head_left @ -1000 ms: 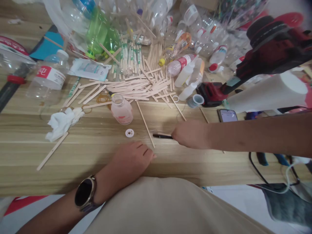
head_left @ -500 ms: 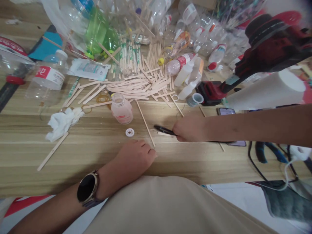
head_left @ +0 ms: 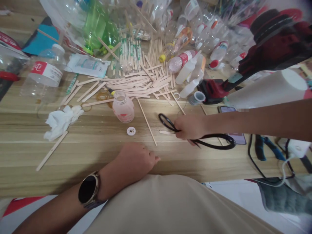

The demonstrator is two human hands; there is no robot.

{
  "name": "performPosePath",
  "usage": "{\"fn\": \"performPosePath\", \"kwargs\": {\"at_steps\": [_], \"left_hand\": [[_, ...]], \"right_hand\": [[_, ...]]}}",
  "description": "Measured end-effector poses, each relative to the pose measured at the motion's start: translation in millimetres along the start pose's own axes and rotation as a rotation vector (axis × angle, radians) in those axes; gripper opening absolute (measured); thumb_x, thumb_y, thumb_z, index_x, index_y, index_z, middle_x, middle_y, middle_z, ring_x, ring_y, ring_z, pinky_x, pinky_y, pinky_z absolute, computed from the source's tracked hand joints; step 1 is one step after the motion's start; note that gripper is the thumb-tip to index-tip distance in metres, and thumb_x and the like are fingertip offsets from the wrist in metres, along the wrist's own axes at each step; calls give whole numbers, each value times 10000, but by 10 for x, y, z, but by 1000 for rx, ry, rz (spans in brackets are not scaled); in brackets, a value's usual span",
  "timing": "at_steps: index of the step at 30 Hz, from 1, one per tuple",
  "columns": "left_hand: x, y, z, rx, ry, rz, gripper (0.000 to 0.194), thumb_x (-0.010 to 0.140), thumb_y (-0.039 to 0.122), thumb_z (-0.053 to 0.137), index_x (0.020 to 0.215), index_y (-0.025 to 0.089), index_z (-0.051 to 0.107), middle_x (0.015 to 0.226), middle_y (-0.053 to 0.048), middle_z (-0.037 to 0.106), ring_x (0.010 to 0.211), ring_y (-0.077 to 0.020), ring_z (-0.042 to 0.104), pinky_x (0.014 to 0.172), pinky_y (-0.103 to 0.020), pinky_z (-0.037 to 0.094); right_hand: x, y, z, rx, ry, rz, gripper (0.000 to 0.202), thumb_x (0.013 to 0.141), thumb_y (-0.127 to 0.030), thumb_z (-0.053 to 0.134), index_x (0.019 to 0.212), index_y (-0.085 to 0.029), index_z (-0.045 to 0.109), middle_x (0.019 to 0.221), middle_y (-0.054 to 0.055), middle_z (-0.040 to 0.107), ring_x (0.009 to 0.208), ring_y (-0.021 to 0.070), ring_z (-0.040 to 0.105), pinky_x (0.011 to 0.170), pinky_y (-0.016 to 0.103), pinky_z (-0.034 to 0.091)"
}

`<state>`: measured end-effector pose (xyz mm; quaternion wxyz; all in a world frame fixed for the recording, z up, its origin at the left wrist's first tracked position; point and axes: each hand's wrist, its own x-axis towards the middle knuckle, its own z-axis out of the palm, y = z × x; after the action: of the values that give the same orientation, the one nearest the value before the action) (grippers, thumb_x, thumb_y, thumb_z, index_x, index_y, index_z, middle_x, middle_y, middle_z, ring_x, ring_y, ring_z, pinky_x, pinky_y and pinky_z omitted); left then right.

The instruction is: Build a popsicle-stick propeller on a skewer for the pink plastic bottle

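"Black scissors [head_left: 216,148], going by the loops. How best to handle them?"

"Firm grip round the middle, slow wrist, loop clear of the phone [head_left: 240,139]."

"Grip now?"

"My right hand [head_left: 190,126] is clenched on their middle, a loop out each side, over the desk [head_left: 85,156], to the right of the thin stick [head_left: 147,122]. Left hand [head_left: 136,160] curled by the desk edge; palm hidden, can't tell if it holds anything."
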<state>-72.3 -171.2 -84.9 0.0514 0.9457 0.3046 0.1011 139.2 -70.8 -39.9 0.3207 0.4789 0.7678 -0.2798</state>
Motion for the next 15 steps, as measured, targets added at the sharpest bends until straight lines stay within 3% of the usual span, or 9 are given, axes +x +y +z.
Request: {"fn": "performPosePath", "kwargs": {"at_steps": [3, 8, 15], "left_hand": [[6, -1, 23, 10, 25, 13, 427, 954, 248, 452, 553, 174, 575, 471, -37, 601, 431, -158, 526, 409, -262, 271], [28, 3, 5, 3, 13, 28, 378, 926, 209, 479, 567, 170, 591, 479, -37, 619, 441, -154, 545, 413, -252, 298], [45, 27, -43, 8, -82, 10, 358, 912, 190, 475, 587, 170, 624, 497, -33, 633, 468, -164, 580, 437, -249, 354]], "right_hand": [[-31, -23, 15, -140, -112, -5, 185, 937, -288, 558, 956, -126, 644, 846, 13, 668, 725, 137, 649, 679, 318, 554], [-115, -93, 60, -308, -179, -25, 292, 917, -335, 588, 1151, -161, 598, 1183, 81, 610, 1035, 213, 606, 878, 438, 512], [-17, -21, -29, -292, -296, -46, 306, 923, -356, 575, 1148, -150, 593, 1110, 60, 631, 920, 194, 637, 781, 380, 547]]}}
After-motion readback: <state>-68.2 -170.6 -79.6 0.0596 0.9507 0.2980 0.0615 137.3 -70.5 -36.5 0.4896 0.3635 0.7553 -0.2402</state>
